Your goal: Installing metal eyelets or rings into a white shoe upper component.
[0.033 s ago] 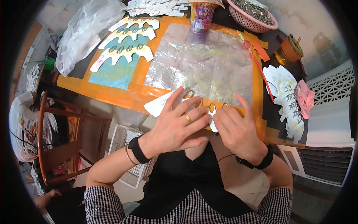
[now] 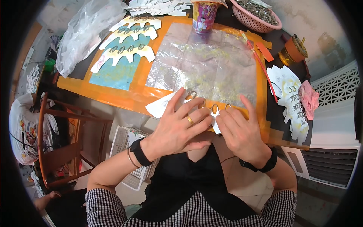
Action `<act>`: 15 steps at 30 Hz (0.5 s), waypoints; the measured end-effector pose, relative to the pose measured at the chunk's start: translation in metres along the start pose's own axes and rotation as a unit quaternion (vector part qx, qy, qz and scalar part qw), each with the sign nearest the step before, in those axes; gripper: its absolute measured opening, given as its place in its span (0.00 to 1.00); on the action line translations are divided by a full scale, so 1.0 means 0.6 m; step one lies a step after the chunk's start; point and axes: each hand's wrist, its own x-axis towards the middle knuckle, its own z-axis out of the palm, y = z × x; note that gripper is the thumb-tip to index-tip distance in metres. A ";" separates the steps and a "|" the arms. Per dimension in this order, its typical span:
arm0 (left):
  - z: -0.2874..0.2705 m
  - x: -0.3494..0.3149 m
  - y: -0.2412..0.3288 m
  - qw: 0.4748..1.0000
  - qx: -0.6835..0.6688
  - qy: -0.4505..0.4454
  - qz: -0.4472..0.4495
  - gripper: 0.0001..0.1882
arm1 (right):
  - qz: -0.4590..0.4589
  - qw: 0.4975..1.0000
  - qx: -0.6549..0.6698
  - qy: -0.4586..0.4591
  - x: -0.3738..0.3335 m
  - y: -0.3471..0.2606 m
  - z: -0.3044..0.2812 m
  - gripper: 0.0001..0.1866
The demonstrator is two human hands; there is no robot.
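My left hand point(image 2: 177, 128), with a gold ring and a black wristband, lies flat over a white scalloped paper cutout point(image 2: 160, 106) at the near edge of the orange table point(image 2: 113, 94). My right hand point(image 2: 240, 130) holds the same cutout from the right, its fingers meeting the left hand's. Several small metal rings point(image 2: 214, 109) stick up along the cutout's far edge, just past my fingertips. Most of the cutout is hidden under my hands.
A crinkled clear plastic sheet point(image 2: 204, 64) covers the table's middle. More ringed cutouts point(image 2: 128, 49) lie back left, another stack point(image 2: 291, 98) with a pink cloth point(image 2: 310, 98) at right. A printed cup point(image 2: 204, 15), pink basket point(image 2: 257, 15), orange jar point(image 2: 293, 49) and plastic bag point(image 2: 87, 30) stand behind. A wooden chair point(image 2: 56, 143) stands to the left.
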 end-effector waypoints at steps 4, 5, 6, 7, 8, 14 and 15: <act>0.027 -0.012 -0.005 0.998 0.052 0.030 0.016 0.20 | 0.022 0.999 0.015 -0.018 -0.017 -0.008 -0.003 0.12; 0.032 -0.017 -0.010 0.994 0.093 0.039 0.030 0.19 | 0.031 0.999 0.020 -0.013 -0.020 -0.010 -0.001 0.13; 0.036 -0.018 -0.012 0.989 0.132 0.046 0.047 0.18 | 0.042 0.999 0.024 -0.008 -0.025 -0.012 -0.001 0.14; 0.039 -0.020 -0.014 0.989 0.130 0.045 0.047 0.18 | 0.044 0.999 0.024 -0.009 -0.030 -0.011 -0.001 0.14; 0.042 -0.023 -0.015 0.987 0.136 0.061 0.064 0.15 | 0.034 0.999 0.032 -0.017 -0.034 -0.009 0.000 0.15; 0.059 -0.025 -0.017 0.982 0.144 0.099 0.069 0.10 | 0.048 0.996 0.065 -0.045 -0.036 -0.003 -0.002 0.20; 0.062 -0.025 -0.018 0.981 0.147 0.107 0.063 0.09 | 0.054 0.995 0.067 -0.045 -0.037 -0.003 0.000 0.21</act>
